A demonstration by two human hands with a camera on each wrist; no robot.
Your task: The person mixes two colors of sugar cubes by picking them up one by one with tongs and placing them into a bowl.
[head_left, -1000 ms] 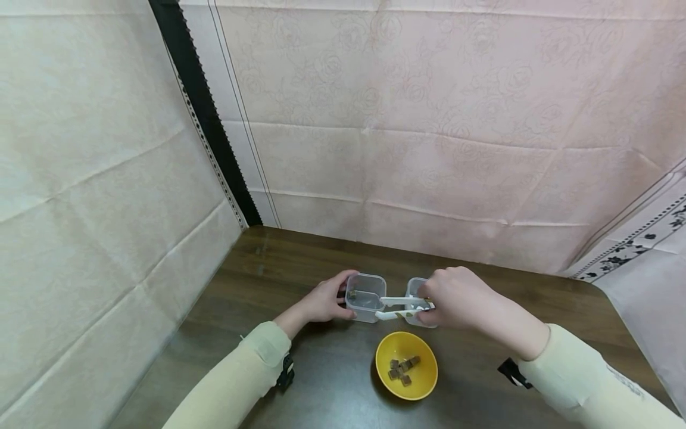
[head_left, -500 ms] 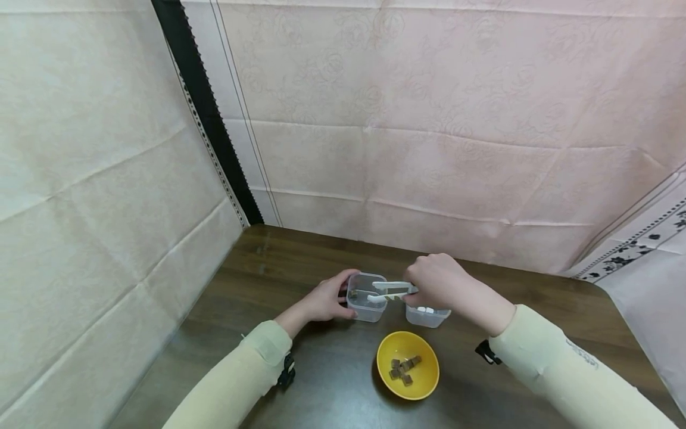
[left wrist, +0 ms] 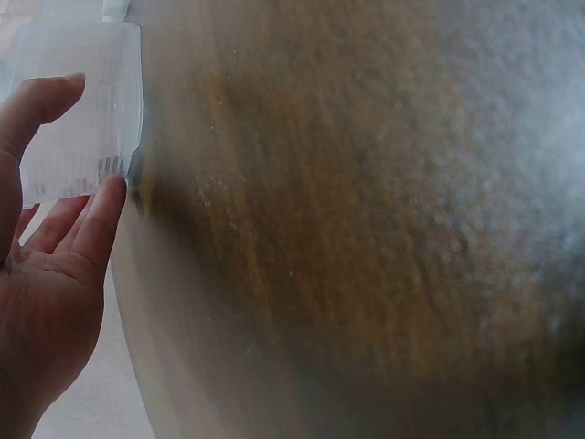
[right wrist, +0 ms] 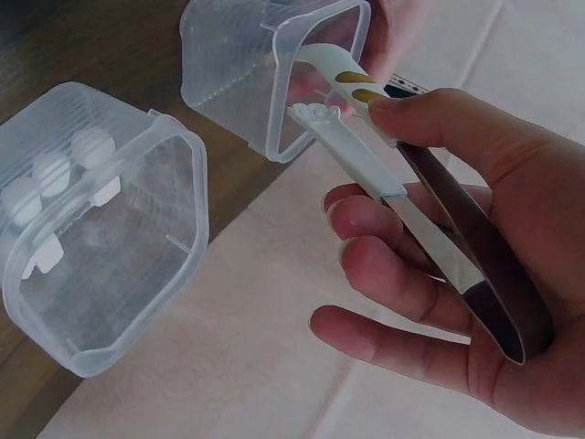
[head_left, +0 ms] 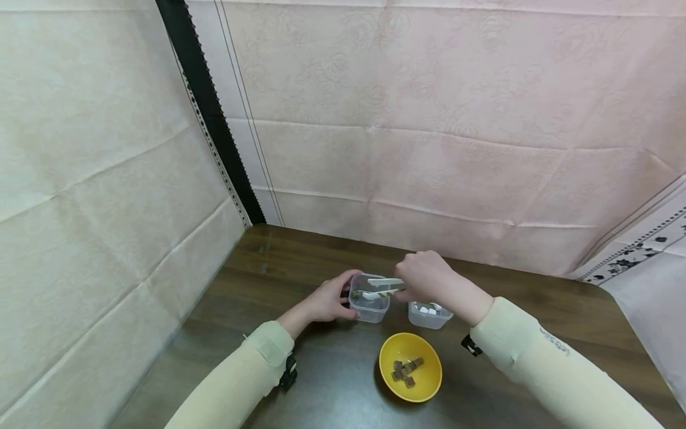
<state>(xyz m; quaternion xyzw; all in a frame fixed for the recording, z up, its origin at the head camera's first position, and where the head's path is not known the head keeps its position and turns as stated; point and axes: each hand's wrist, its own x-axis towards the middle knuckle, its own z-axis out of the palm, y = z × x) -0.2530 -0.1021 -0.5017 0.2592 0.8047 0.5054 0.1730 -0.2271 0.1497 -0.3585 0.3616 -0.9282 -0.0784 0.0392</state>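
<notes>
Over the left tub (head_left: 368, 305), tongs (head_left: 383, 288) pinched in the right hand (head_left: 426, 279), tips apart. Left hand (head_left: 324, 301) cupping that tub on the counter (head_left: 300, 268); yellow bowl (head_left: 410, 366) near.

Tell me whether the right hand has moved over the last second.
Yes. The right hand with the tongs shifted left, off the right container toward the left container.

At the left edge of the frame, the left hand (left wrist: 41, 302) touches a clear ribbed plastic container (left wrist: 82, 114) in the upper left, thumb above and fingertips (left wrist: 108, 197) against its lower corner. Blurred brown wooden tabletop (left wrist: 366, 229) fills the rest.
</notes>
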